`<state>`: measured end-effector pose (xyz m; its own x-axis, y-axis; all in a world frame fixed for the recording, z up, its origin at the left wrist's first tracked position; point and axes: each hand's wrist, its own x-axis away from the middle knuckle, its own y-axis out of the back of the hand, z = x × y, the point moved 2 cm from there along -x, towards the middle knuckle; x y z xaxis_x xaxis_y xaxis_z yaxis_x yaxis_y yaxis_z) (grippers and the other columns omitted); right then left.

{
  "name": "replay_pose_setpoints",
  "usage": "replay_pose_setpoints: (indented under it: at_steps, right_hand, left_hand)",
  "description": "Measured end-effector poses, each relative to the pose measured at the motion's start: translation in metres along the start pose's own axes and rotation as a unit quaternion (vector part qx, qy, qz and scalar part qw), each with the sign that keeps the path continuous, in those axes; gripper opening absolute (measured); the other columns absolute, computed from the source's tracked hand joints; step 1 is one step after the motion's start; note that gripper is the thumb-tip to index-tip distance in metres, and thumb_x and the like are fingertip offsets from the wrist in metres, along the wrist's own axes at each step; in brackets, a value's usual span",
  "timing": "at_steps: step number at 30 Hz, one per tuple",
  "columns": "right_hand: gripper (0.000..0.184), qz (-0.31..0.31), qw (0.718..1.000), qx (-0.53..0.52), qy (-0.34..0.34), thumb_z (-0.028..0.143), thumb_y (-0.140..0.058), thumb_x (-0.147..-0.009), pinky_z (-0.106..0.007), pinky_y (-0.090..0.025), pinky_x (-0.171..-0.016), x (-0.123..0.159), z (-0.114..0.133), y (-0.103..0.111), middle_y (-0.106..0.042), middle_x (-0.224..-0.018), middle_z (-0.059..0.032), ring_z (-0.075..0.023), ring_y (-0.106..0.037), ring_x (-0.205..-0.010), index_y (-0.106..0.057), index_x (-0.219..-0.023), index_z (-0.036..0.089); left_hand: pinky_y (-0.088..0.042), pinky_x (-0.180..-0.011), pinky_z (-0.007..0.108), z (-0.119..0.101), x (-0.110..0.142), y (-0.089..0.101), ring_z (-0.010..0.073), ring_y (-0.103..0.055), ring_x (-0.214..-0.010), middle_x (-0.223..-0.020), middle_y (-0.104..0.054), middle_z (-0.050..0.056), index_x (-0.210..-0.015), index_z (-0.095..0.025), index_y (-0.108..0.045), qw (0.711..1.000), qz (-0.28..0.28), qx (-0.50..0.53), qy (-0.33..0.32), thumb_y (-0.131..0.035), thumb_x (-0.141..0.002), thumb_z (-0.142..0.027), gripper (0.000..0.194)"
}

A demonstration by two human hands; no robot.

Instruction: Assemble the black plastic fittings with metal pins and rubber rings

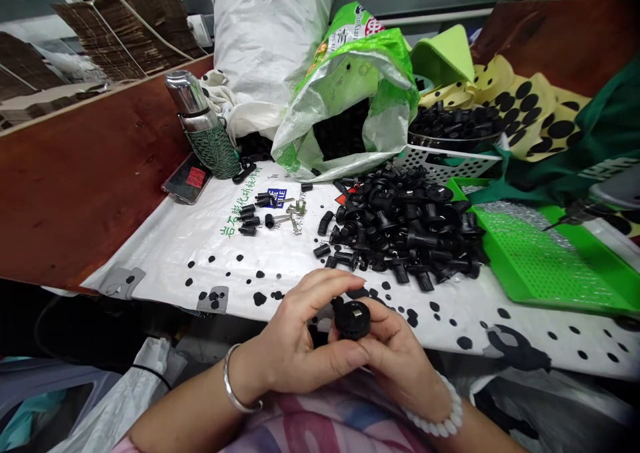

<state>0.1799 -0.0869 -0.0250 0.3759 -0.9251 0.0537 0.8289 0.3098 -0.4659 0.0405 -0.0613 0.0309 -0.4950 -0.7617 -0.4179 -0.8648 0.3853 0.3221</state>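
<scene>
Holding round-faced black plastic fitting (353, 321) before table (165, 260) edge, shared by both hands. Left hand (305, 333) curled half-closed about it, thumb near lower rim; right hand (397, 350) closed on right side, fingertips pinching. Metal tab (357, 313) faces up, uncovered. Judgement: steady body right-handed, keep pressure off tab, avoid bending it. Similar parts (400, 230) heaped beyond.
</scene>
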Motion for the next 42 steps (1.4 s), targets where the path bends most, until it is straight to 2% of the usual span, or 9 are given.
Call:
replay_pose_setpoints:
  at_steps: [4,8,16,20,25,31,34,38,42]
  right_hand:
    - [0.026,-0.002,1.0,-0.02,-0.005,0.032,-0.07,-0.069,-0.026,-0.05,-0.064,0.001,-0.002,0.0,-0.062,-0.077,-0.0023,-0.0129,-0.058,-0.067,-0.062,-0.09,0.019]
    - [0.023,-0.002,1.0,-0.028,0.0,0.031,-0.071,-0.069,-0.025,-0.05,-0.063,0.001,-0.003,0.0,-0.061,-0.073,-0.0012,-0.0122,-0.057,-0.065,-0.061,-0.087,0.019]
    - [0.016,-0.016,1.0,-0.01,0.02,0.031,-0.067,-0.074,-0.023,-0.048,-0.064,0.001,-0.004,0.001,-0.062,-0.074,-0.0008,-0.0115,-0.057,-0.067,-0.06,-0.083,0.019]
    - [0.019,-0.057,0.994,0.066,0.06,0.028,-0.067,-0.073,-0.021,-0.049,-0.064,0.003,0.001,0.003,-0.064,-0.077,-0.0004,-0.0116,-0.059,-0.068,-0.061,-0.09,0.021]
    - [0.022,-0.086,0.976,0.156,0.128,0.017,-0.066,-0.074,-0.018,-0.05,-0.068,0.009,0.009,0.002,-0.065,-0.084,0.0011,-0.0114,-0.062,-0.076,-0.059,-0.094,0.025]
    - [0.023,-0.085,0.959,0.228,0.144,0.016,-0.061,-0.078,-0.02,-0.051,-0.067,0.011,0.007,0.001,-0.063,-0.084,0.0004,-0.0118,-0.062,-0.075,-0.056,-0.099,0.025]
    - [0.022,-0.117,0.932,0.291,0.18,0.016,-0.06,-0.077,-0.022,-0.052,-0.068,0.011,0.007,0.004,-0.062,-0.084,-0.0003,-0.0125,-0.061,-0.075,-0.056,-0.097,0.024]
    - [0.018,-0.16,0.884,0.379,0.222,0.02,-0.059,-0.078,-0.026,-0.052,-0.068,0.007,0.007,0.008,-0.061,-0.086,-0.0026,-0.0149,-0.06,-0.077,-0.057,-0.096,0.022]
    - [0.024,-0.152,0.899,0.378,0.161,0.025,-0.054,-0.083,-0.024,-0.051,-0.054,0.001,0.001,0.01,-0.06,-0.078,-0.0007,-0.0108,-0.057,-0.058,-0.054,-0.106,0.021]
  left_hand:
    - [-0.04,-0.095,0.041,0.006,0.001,0.002,0.0254,-0.052,-0.107,-0.115,-0.057,0.013,-0.121,-0.017,-0.052,0.991,0.072,0.105,0.045,-0.053,-0.082,-0.034,0.043]
    - [-0.044,-0.089,0.036,0.011,0.002,0.001,0.0237,-0.055,-0.1,-0.109,-0.059,0.011,-0.115,-0.018,-0.057,0.984,0.057,0.147,0.08,-0.061,-0.078,-0.036,0.041]
    - [-0.043,-0.089,0.038,0.001,-0.002,-0.005,0.0225,-0.057,-0.092,-0.094,-0.062,0.01,-0.11,-0.017,-0.057,0.999,-0.025,-0.016,-0.038,-0.067,-0.072,-0.04,0.045]
    - [-0.043,-0.088,0.038,-0.005,-0.003,-0.006,0.0216,-0.056,-0.089,-0.093,-0.061,0.011,-0.11,-0.015,-0.056,0.997,-0.021,-0.057,-0.052,-0.065,-0.074,-0.035,0.042]
    - [-0.045,-0.085,0.038,-0.006,0.001,-0.005,0.022,-0.055,-0.093,-0.1,-0.059,0.014,-0.116,-0.014,-0.054,0.998,-0.009,-0.023,-0.054,-0.059,-0.079,-0.031,0.041]
    - [-0.048,-0.079,0.03,-0.003,-0.001,-0.002,0.0185,-0.058,-0.088,-0.097,-0.061,0.011,-0.108,-0.014,-0.061,1.0,-0.013,0.019,0.021,-0.06,-0.078,-0.016,0.03]
    - [-0.049,-0.078,0.029,0.001,-0.001,-0.002,0.0171,-0.06,-0.087,-0.096,-0.063,0.009,-0.105,-0.017,-0.064,0.999,-0.011,0.018,0.04,-0.057,-0.08,-0.013,0.027]
    - [-0.049,-0.08,0.026,0.013,0.0,-0.005,0.0163,-0.061,-0.09,-0.098,-0.065,0.007,-0.102,-0.02,-0.067,0.993,-0.078,0.051,0.067,-0.056,-0.082,-0.014,0.024]
    - [-0.049,-0.083,0.025,0.03,0.002,-0.01,0.016,-0.061,-0.092,-0.098,-0.066,0.007,-0.095,-0.018,-0.07,0.976,-0.16,0.092,0.113,-0.056,-0.081,-0.015,0.02]
